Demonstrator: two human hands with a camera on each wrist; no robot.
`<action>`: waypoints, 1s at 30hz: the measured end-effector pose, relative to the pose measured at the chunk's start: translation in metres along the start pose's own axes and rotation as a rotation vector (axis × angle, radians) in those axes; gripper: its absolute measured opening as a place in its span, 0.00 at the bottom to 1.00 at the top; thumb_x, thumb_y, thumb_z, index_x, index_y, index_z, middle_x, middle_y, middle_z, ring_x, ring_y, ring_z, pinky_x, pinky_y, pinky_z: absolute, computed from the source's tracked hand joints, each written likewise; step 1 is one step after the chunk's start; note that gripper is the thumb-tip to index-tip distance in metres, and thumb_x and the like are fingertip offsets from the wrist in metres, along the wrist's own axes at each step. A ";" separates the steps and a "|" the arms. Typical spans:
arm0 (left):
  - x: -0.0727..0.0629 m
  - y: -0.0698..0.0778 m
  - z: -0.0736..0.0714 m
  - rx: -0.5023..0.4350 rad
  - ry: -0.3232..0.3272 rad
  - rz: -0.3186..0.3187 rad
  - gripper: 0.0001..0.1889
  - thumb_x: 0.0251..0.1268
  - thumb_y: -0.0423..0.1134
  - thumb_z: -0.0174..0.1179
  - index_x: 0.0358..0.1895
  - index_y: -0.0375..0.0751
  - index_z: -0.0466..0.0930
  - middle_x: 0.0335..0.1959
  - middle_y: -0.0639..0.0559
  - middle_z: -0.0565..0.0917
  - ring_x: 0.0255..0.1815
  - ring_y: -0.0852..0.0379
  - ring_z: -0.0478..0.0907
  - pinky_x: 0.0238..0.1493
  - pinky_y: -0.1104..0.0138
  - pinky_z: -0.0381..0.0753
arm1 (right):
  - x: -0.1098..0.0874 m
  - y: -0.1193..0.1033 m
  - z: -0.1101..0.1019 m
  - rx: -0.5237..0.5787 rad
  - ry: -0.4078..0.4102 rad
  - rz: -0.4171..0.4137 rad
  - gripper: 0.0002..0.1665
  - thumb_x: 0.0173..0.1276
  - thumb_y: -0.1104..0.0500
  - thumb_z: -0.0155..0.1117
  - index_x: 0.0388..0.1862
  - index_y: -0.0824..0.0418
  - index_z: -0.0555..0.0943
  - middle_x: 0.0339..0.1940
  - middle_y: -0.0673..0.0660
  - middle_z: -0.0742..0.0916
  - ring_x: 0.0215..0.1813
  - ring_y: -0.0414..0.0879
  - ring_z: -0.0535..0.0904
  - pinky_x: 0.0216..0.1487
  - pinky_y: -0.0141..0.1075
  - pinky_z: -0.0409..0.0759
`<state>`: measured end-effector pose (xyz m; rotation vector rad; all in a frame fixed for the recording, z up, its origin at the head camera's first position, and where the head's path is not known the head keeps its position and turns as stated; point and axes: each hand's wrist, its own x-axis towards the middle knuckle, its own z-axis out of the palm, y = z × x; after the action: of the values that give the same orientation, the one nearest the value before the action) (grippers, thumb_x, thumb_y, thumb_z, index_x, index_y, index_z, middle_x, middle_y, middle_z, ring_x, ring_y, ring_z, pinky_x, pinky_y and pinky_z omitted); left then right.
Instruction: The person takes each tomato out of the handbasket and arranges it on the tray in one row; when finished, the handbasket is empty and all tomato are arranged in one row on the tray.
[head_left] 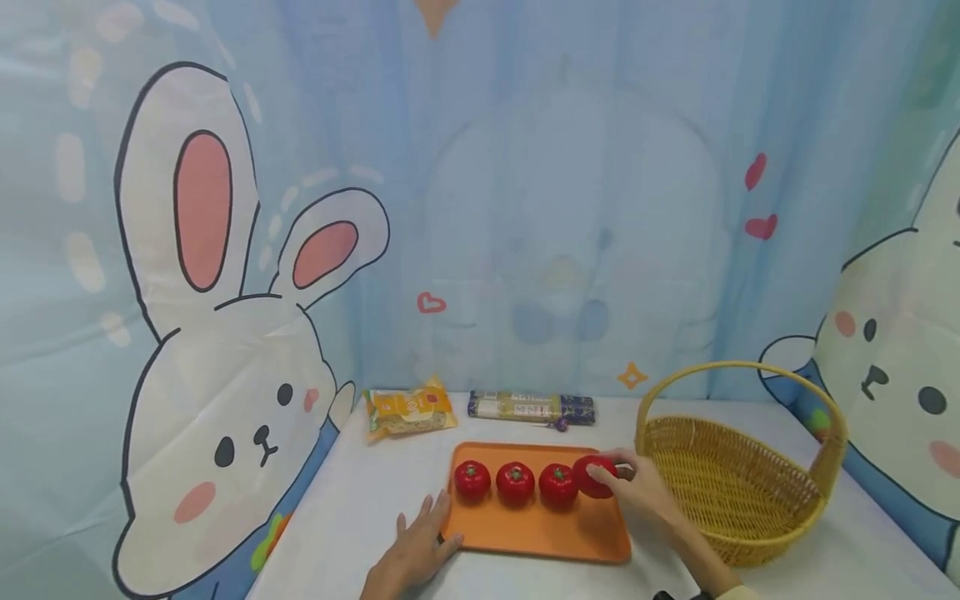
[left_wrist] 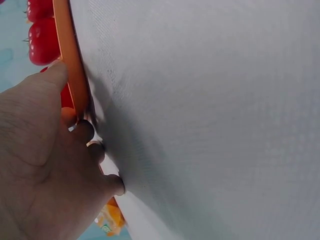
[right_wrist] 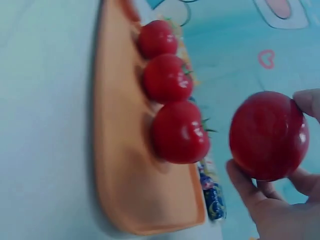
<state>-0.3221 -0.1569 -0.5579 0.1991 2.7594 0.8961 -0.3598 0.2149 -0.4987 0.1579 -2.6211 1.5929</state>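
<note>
An orange tray (head_left: 540,533) lies on the white table, with a row of three red tomatoes (head_left: 515,483) along its middle. Over the tray's right end, my right hand (head_left: 645,492) grips another red tomato (right_wrist: 269,136) between thumb and fingers. In the right wrist view this tomato is lifted and apart from the row, its smooth underside showing. My left hand (head_left: 416,546) rests at the tray's left front corner, fingers extended. The left wrist view has its thumb (left_wrist: 57,72) against the orange rim and the fingers spread beside it.
To the right of the tray stands a yellow woven basket (head_left: 757,543) with a tall arched handle. Behind the tray lie a yellow food packet (head_left: 411,412), a long blue-and-gold package (head_left: 531,407) and a small purple item (head_left: 559,425). A blue rabbit-print curtain (head_left: 525,208) hangs at the back.
</note>
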 end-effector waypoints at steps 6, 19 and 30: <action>0.002 -0.001 0.000 -0.001 -0.008 -0.023 0.43 0.78 0.54 0.65 0.85 0.35 0.60 0.86 0.37 0.62 0.88 0.32 0.49 0.79 0.24 0.33 | -0.007 0.012 0.009 -0.075 0.116 -0.105 0.26 0.72 0.54 0.78 0.56 0.70 0.79 0.49 0.62 0.88 0.54 0.56 0.87 0.57 0.48 0.89; 0.002 0.001 0.002 0.014 -0.003 -0.003 0.43 0.78 0.54 0.65 0.85 0.34 0.60 0.86 0.36 0.62 0.88 0.32 0.49 0.79 0.24 0.33 | -0.016 0.032 0.027 -0.281 0.230 -0.306 0.36 0.65 0.69 0.78 0.68 0.73 0.69 0.62 0.74 0.79 0.64 0.68 0.79 0.64 0.67 0.81; 0.003 0.000 0.003 0.005 -0.008 -0.015 0.43 0.79 0.54 0.64 0.85 0.34 0.59 0.86 0.36 0.61 0.88 0.32 0.49 0.80 0.25 0.32 | -0.010 0.048 0.038 -0.426 0.239 -0.365 0.38 0.56 0.74 0.82 0.64 0.74 0.73 0.58 0.70 0.76 0.62 0.66 0.77 0.66 0.67 0.80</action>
<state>-0.3242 -0.1546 -0.5601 0.1825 2.7519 0.8833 -0.3561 0.2038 -0.5592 0.3670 -2.4905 0.8638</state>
